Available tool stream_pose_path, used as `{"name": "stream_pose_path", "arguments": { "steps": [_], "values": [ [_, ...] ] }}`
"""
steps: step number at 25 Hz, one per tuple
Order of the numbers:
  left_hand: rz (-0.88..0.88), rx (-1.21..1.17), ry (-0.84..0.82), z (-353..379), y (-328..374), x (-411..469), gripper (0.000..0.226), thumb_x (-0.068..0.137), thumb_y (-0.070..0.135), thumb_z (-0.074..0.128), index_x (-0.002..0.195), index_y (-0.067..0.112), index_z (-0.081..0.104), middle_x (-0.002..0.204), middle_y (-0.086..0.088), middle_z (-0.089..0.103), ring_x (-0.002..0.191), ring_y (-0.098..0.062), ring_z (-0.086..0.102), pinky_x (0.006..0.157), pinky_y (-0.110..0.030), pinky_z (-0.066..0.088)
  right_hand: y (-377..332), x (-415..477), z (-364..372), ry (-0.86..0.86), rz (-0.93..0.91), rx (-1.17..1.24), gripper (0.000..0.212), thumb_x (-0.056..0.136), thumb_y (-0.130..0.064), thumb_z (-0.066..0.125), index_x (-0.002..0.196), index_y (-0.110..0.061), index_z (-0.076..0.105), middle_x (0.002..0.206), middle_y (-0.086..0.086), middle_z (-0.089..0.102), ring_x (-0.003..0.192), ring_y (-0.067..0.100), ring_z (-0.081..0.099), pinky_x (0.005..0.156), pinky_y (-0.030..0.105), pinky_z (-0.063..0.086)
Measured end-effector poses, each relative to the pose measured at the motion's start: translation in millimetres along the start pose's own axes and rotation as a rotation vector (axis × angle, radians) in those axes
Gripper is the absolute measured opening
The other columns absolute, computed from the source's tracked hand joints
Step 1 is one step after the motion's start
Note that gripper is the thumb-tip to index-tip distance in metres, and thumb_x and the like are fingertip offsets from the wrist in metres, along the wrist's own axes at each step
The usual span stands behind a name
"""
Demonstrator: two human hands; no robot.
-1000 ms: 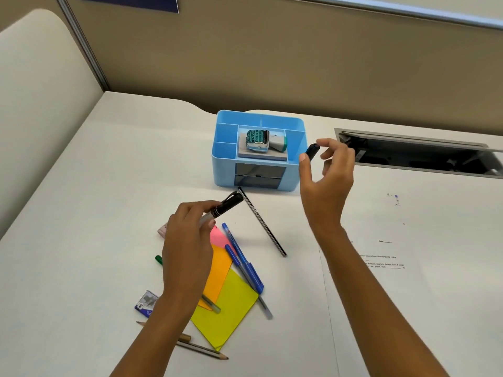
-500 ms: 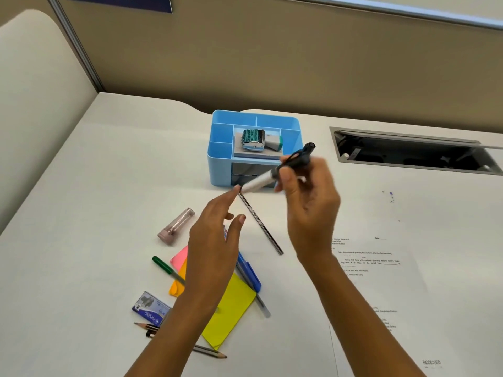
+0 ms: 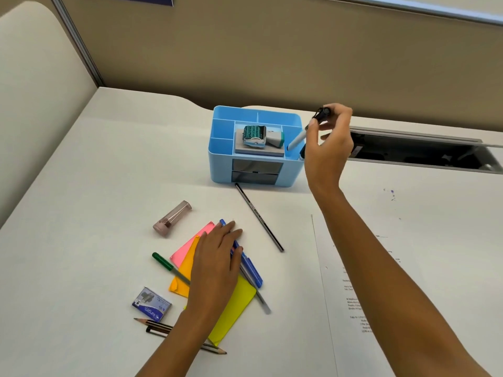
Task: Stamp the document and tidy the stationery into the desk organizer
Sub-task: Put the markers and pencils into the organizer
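Note:
A blue desk organizer (image 3: 223, 148) stands at the back of the desk, with a green-and-white stamp (image 3: 258, 136) lying on a grey pad in its middle compartment. My right hand (image 3: 328, 142) pinches a black-capped marker (image 3: 299, 137) by its upper end, the white tip angled down into the organizer's right compartment. My left hand (image 3: 217, 257) rests flat on the coloured sticky notes (image 3: 236, 308), its fingers touching the blue pens (image 3: 251, 268). The printed document (image 3: 353, 295) lies to the right under my right forearm.
A thin black pen (image 3: 260, 217) lies in front of the organizer. A pinkish sharpener (image 3: 172, 219), a green pen (image 3: 166, 263), a staples box (image 3: 152, 304) and pencils (image 3: 158, 326) sit around the notes. An open cable tray (image 3: 422, 151) is at the right rear.
My right hand carried the capped marker up and right to the organizer and tipped it into the right compartment. My left hand dropped from mid-air onto the sticky notes and blue pens.

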State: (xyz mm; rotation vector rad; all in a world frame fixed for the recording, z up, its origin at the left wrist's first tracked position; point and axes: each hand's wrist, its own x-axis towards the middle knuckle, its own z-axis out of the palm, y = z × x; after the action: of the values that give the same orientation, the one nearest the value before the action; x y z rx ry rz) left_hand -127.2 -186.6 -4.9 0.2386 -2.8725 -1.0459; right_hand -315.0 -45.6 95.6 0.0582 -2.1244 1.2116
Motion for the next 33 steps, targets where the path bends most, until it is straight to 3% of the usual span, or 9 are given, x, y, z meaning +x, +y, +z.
{"name": "stream_pose_path", "arguments": {
  "steps": [2,7,13,18,22,25,27,30,33],
  "values": [
    [-0.002,0.002,0.006,-0.1,-0.5,0.4,0.032,0.094,0.018,0.052,0.125,0.018,0.058,0.138,0.004,0.051,0.128,-0.015,0.043,0.110,-0.039,0.032,7.5,-0.5,6.1,-0.070,0.001,-0.097,0.024,0.091,-0.015,0.058,0.114,-0.010,0.052,0.098,0.004,0.063,0.086,0.017,0.056,0.067,0.017,0.047],
    [-0.002,-0.001,0.018,0.4,-1.3,0.5,0.032,0.094,0.018,0.052,0.125,0.018,0.058,0.137,0.004,0.051,0.127,-0.014,0.044,0.109,-0.030,0.030,18.1,-8.4,11.9,-0.165,0.081,-0.294,0.024,0.088,-0.014,0.059,0.111,-0.013,0.052,0.099,0.007,0.063,0.092,0.023,0.056,0.071,0.035,0.054],
    [-0.005,0.002,0.015,1.1,-1.4,-0.3,0.032,0.094,0.019,0.051,0.126,0.018,0.058,0.137,0.004,0.051,0.127,-0.014,0.043,0.109,-0.029,0.029,16.5,-14.9,14.2,-0.131,0.079,-0.331,0.027,0.086,-0.013,0.062,0.110,-0.011,0.052,0.102,0.008,0.062,0.091,0.021,0.058,0.069,0.026,0.049],
    [-0.006,0.008,0.003,0.5,-2.8,0.7,0.032,0.095,0.021,0.050,0.127,0.019,0.057,0.139,0.005,0.049,0.129,-0.013,0.041,0.110,-0.029,0.030,13.4,-15.8,12.3,-0.148,0.069,-0.381,0.036,0.083,-0.022,0.067,0.113,-0.011,0.051,0.108,0.008,0.059,0.097,0.022,0.054,0.075,0.031,0.051],
    [0.002,0.000,0.005,0.7,-2.7,0.8,0.031,0.096,0.018,0.048,0.125,0.018,0.058,0.139,0.004,0.050,0.129,-0.014,0.042,0.110,-0.030,0.030,3.5,-17.1,2.8,-0.040,-0.009,-0.412,0.037,0.084,-0.031,0.060,0.115,-0.012,0.053,0.112,0.006,0.057,0.100,0.021,0.048,0.082,0.027,0.044],
    [0.003,-0.028,-0.007,0.8,-5.4,1.7,0.032,0.098,0.013,0.042,0.125,0.017,0.058,0.140,0.003,0.048,0.130,-0.013,0.040,0.112,-0.030,0.027,-7.5,-37.2,-10.4,0.052,-0.134,-0.343,0.028,0.084,-0.023,0.059,0.109,-0.009,0.058,0.106,0.008,0.058,0.099,0.023,0.048,0.090,0.017,0.037],
    [0.004,-0.031,-0.014,0.6,-7.0,2.8,0.032,0.098,0.012,0.041,0.125,0.018,0.057,0.141,0.004,0.047,0.131,-0.012,0.039,0.113,-0.029,0.025,-12.1,-62.9,-18.2,-0.008,-0.161,-0.303,0.026,0.085,-0.018,0.059,0.108,-0.008,0.058,0.106,0.010,0.059,0.101,0.022,0.049,0.092,0.008,0.032],
    [0.012,-0.012,-0.015,1.0,-8.6,2.8,0.032,0.098,0.014,0.041,0.126,0.020,0.056,0.142,0.005,0.046,0.132,-0.011,0.038,0.113,-0.028,0.024,-14.0,-104.0,-25.3,-0.150,-0.133,-0.267,0.025,0.083,-0.010,0.061,0.108,-0.007,0.059,0.105,0.011,0.058,0.102,0.021,0.049,0.086,0.020,0.042],
    [0.017,-0.015,-0.011,1.4,-9.4,2.6,0.032,0.098,0.012,0.041,0.125,0.019,0.058,0.141,0.003,0.048,0.131,-0.013,0.039,0.112,-0.029,0.026,-12.3,-138.9,-29.9,-0.274,-0.074,-0.239,0.023,0.082,-0.005,0.062,0.105,-0.008,0.060,0.102,0.007,0.058,0.097,0.017,0.050,0.082,0.019,0.042]
  ]
}}
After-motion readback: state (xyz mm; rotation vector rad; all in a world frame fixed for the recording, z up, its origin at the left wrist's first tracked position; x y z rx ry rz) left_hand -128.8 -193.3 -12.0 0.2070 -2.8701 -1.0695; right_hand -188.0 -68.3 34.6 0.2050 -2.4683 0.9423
